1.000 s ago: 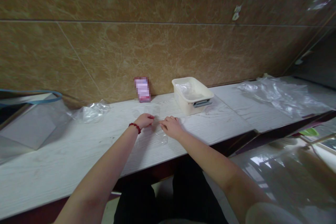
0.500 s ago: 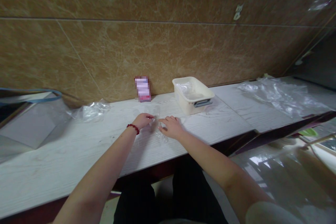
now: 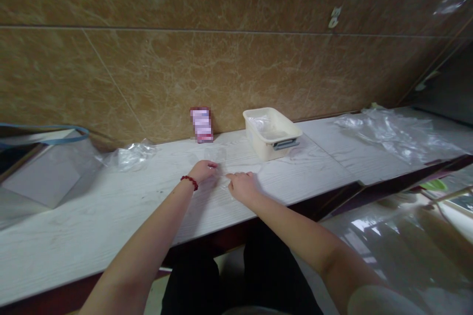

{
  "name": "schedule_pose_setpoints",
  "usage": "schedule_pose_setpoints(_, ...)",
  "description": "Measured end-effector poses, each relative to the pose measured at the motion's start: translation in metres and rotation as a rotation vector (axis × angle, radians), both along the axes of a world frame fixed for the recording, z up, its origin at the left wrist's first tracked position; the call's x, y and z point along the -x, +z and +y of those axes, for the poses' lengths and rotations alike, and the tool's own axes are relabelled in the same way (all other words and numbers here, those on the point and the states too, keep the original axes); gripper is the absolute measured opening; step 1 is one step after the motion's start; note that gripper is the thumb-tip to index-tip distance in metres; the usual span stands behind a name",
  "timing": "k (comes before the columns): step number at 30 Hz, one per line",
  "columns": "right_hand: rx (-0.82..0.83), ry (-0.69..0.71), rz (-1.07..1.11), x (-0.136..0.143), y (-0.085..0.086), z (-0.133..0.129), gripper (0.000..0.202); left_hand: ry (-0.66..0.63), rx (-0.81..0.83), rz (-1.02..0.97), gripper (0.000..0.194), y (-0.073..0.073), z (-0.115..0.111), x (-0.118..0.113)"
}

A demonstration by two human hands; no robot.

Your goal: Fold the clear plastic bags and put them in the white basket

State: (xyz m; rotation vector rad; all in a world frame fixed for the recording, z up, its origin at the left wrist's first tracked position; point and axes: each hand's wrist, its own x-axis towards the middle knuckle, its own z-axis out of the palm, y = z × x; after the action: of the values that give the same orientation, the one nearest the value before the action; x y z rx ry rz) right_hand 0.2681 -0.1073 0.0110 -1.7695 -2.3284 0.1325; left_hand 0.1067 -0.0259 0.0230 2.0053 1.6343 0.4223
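Close together over the white wood-grain table, both hands work at a small, thin clear plastic bag [image 3: 223, 183]; its outline is hard to make out. My left hand [image 3: 204, 171], with a red bead bracelet at the wrist, pinches the plastic between thumb and fingers. On the other side my right hand [image 3: 242, 186] is curled, its thumb and index finger at the bag's edge. More flat clear plastic [image 3: 215, 154] lies just beyond my left hand. A cream plastic bin [image 3: 266, 149] with a grey handle stands to the right, clear plastic inside it.
A phone [image 3: 202, 125] leans against the brown tiled wall. Crumpled clear plastic [image 3: 133, 155] lies left, beside a white box [image 3: 46, 177]. Many clear bags [image 3: 399, 133] spread over the right end of the table [image 3: 99, 226]. Its front edge runs before my legs.
My right hand has shifted slightly toward me, and its fingers have curled in from a more spread pose. My left hand stays almost in place.
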Motion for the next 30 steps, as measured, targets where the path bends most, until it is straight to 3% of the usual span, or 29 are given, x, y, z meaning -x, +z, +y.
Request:
schedule_pose_setpoints(4,-0.007,0.013,-0.026,-0.005,0.005,-0.002,0.031,-0.094,-0.052,0.187,0.036,-0.002,-0.001,0.001)
schedule_pose_setpoints(10,-0.064,-0.021,-0.026,-0.008,0.008,0.011,0.032,-0.161,-0.129,0.267,0.039,-0.002,-0.005,0.000)
schedule_pose_setpoints(20,0.000,-0.012,-0.009,-0.022,-0.006,0.026,0.040,-0.297,-0.269,0.377,0.033,-0.001,-0.008,0.005)
schedule_pose_setpoints(26,0.036,0.031,-0.059,-0.026,-0.002,0.026,0.045,-0.310,-0.464,0.517,0.034,-0.003,-0.034,0.001)
schedule_pose_setpoints(30,0.039,0.030,-0.062,-0.027,-0.003,0.022,0.047,-0.336,-0.390,0.514,0.045,-0.017,-0.051,0.002)
